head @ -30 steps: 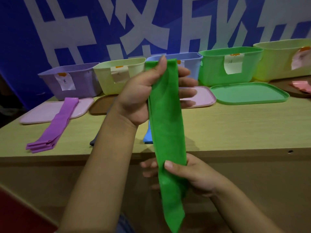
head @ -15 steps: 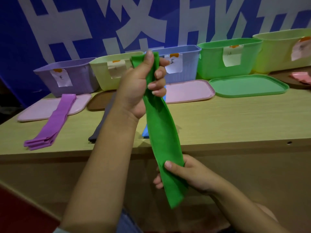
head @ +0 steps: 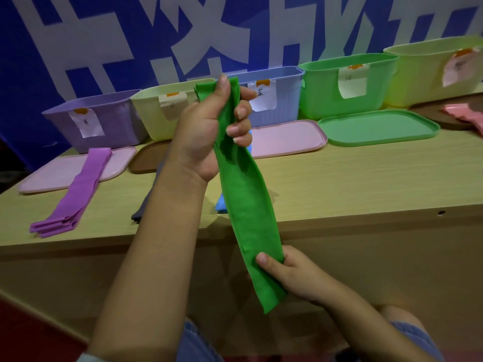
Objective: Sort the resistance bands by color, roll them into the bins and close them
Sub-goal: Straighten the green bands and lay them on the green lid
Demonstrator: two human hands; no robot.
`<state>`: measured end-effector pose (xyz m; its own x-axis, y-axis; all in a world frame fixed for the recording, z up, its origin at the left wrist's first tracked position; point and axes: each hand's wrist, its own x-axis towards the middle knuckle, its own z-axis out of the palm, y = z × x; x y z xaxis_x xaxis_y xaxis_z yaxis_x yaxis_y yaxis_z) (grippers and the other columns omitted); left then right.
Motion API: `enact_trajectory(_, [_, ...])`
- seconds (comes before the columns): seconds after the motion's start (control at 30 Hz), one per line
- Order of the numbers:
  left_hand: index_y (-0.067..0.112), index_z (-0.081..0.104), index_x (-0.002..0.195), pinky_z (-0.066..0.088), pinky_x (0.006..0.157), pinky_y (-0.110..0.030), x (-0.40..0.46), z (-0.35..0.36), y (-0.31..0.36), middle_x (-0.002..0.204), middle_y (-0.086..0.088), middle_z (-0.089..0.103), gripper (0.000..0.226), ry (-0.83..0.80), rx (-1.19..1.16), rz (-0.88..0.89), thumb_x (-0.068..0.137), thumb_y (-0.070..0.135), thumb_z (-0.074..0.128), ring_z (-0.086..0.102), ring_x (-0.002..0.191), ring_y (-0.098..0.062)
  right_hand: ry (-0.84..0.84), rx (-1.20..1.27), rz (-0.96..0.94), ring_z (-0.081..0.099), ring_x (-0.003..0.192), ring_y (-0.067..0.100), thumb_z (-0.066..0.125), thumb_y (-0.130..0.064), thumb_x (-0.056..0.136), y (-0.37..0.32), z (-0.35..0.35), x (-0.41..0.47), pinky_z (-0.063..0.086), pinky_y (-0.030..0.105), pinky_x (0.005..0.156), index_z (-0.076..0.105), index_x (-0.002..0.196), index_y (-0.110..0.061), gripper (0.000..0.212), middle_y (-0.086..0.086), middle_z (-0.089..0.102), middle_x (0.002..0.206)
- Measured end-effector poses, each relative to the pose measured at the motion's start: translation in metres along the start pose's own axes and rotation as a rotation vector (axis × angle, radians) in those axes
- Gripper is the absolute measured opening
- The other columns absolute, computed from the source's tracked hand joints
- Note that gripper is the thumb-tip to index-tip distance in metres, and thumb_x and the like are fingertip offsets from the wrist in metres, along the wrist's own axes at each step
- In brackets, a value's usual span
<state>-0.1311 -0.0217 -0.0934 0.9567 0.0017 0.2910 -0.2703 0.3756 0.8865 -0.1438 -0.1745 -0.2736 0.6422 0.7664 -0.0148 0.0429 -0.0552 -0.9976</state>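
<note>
A person's left hand (head: 206, 131) gripped the green resistance band (head: 248, 205) at its top, fingers curled round it, while the right hand (head: 292, 276) pinched its lower end, apparently holding it taut for rolling toward the green bin (head: 347, 92).

A big blue wall (head: 31, 61) stood at the back, with huge white letters (head: 203, 30) painted on it. In front of it ran a long counter (head: 339, 184) of pale wood. A dark red floor (head: 23, 333) showed low on the left.
</note>
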Motion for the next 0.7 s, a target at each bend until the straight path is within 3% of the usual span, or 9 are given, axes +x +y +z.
enact_trajectory(0.07, [0.007,0.058,0.087,0.033,0.039,-0.017,0.001,-0.001,0.0,0.057,0.005,0.045,0.042,0.017,-0.001,0.011,0.103,0.035,0.031,0.035,0.04,-0.003,0.037,-0.037,0.002,0.058,0.058,-0.008,0.048,-0.034,0.089,0.0,0.001,0.0,0.043,0.011,0.058,0.059,0.075,-0.021,0.022,-0.02,0.063,0.057])
enact_trajectory(0.13, [0.008,0.058,0.086,0.032,0.038,-0.017,0.001,-0.003,-0.001,0.056,0.005,0.044,0.042,0.026,-0.002,0.021,0.103,0.035,0.032,0.035,0.039,-0.003,0.11,-0.097,-0.021,0.051,0.048,-0.008,0.048,-0.031,0.091,0.002,0.005,0.0,0.037,0.009,0.052,0.053,0.066,-0.023,0.027,-0.02,0.055,0.047])
enact_trajectory(0.37, [0.009,0.055,0.083,0.026,0.035,-0.015,0.0,-0.004,-0.006,0.05,0.008,0.041,0.038,0.161,-0.029,0.049,0.102,0.035,0.035,0.03,0.036,-0.001,0.228,-0.231,-0.093,0.05,0.05,-0.007,0.047,-0.061,0.084,0.018,0.01,-0.004,0.034,0.013,0.052,0.046,0.062,-0.029,0.038,-0.026,0.053,0.05])
enact_trajectory(0.43, [0.009,0.054,0.082,0.026,0.035,-0.015,-0.001,0.0,-0.006,0.05,0.008,0.041,0.038,0.156,-0.041,0.081,0.103,0.035,0.035,0.03,0.036,-0.001,0.277,-0.278,-0.134,0.053,0.055,-0.009,0.044,-0.069,0.081,0.016,0.007,-0.005,0.037,0.012,0.053,0.047,0.066,-0.032,0.04,-0.031,0.055,0.055])
enact_trajectory(0.53, [0.009,0.054,0.082,0.026,0.035,-0.015,-0.003,0.011,-0.004,0.05,0.008,0.04,0.041,0.038,-0.022,0.115,0.104,0.035,0.03,0.03,0.036,-0.001,0.261,-0.337,-0.159,0.06,0.079,-0.013,0.05,-0.059,0.083,0.01,-0.006,-0.011,0.046,0.013,0.068,0.057,0.087,-0.037,0.024,-0.035,0.063,0.079])
enact_trajectory(0.63, [0.009,0.053,0.083,0.027,0.035,-0.015,-0.004,0.018,-0.002,0.05,0.009,0.04,0.042,-0.06,0.004,0.116,0.104,0.034,0.027,0.03,0.036,0.0,0.238,-0.35,-0.231,0.059,0.108,0.0,0.06,-0.063,0.077,-0.005,-0.018,-0.027,0.049,0.027,0.093,0.052,0.12,-0.032,0.053,-0.017,0.064,0.113])
enact_trajectory(0.7, [0.008,0.053,0.083,0.026,0.035,-0.015,-0.007,0.023,-0.009,0.049,0.008,0.038,0.041,-0.065,0.045,0.107,0.104,0.033,0.028,0.029,0.036,-0.001,0.312,-0.293,-0.333,0.058,0.114,0.002,0.065,-0.06,0.073,-0.024,-0.024,-0.038,0.047,0.026,0.098,0.051,0.124,-0.03,0.06,-0.013,0.062,0.12])
